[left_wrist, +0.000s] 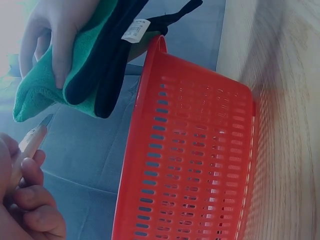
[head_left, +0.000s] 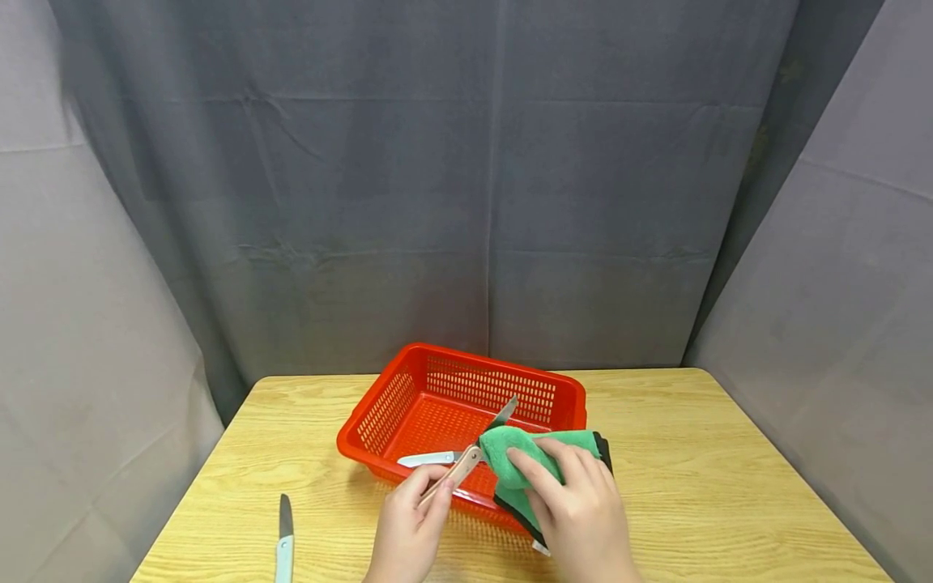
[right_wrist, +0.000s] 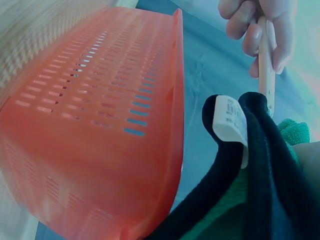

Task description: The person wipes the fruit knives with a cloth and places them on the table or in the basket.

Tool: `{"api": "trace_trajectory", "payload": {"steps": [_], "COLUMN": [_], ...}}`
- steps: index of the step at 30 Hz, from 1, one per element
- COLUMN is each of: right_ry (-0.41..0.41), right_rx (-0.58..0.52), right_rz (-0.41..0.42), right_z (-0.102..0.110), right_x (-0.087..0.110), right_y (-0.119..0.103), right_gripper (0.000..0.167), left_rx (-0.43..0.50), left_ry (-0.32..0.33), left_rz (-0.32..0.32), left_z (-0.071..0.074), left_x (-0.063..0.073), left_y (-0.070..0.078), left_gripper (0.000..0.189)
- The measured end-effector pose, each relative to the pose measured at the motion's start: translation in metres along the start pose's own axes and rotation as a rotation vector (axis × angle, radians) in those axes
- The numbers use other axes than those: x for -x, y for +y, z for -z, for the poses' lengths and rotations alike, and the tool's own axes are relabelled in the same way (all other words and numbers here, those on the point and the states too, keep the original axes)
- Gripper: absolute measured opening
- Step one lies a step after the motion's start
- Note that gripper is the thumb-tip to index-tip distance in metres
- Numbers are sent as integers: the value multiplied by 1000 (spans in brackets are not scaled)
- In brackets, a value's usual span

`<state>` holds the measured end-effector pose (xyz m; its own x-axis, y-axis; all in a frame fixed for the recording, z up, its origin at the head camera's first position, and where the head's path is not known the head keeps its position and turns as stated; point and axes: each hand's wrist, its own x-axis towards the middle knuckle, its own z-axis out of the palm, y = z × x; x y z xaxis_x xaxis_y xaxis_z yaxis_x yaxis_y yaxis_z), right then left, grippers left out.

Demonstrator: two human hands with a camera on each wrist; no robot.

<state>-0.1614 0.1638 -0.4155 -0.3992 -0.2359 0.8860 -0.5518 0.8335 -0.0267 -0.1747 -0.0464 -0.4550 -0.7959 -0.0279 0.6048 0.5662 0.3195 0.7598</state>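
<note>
Head view: left hand point(head_left: 410, 522) grips knife point(head_left: 470, 459), right hand point(head_left: 581, 512) clutches cloth point(head_left: 507, 455); I judge cloth slipping toward one o'clock risks cuts.

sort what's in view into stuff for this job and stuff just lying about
In use:
beige-handled knife, in the left hand
green cloth, in the right hand
red basket, probably

Lying about, though possibly involved:
white-handled knife in the basket
pale blue-handled knife on the table
</note>
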Motion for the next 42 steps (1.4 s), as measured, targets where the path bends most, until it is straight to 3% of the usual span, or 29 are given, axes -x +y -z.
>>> {"api": "trace_trajectory", "payload": {"steps": [11, 15, 20, 42], "right_ry": [-39, -52, -53, -42], "right_rx": [-13, -13, 7, 37], "right_rz": [-4, -6, -13, -104], "right_z": [-4, -5, -5, -4], "right_x": [1, 2, 0, -5], "right_y": [-2, -1, 0, 14], "right_gripper": [43, 22, 55, 51], "left_rx": [34, 15, -17, -27], "left_ry": [6, 3, -14, -33], "left_rz": [-41, -64, -65, -65], "left_z": [0, 1, 2, 1], "left_x": [0, 0, 0, 1], "left_y": [3, 2, -2, -4], "left_gripper": [20, 20, 18, 15]}}
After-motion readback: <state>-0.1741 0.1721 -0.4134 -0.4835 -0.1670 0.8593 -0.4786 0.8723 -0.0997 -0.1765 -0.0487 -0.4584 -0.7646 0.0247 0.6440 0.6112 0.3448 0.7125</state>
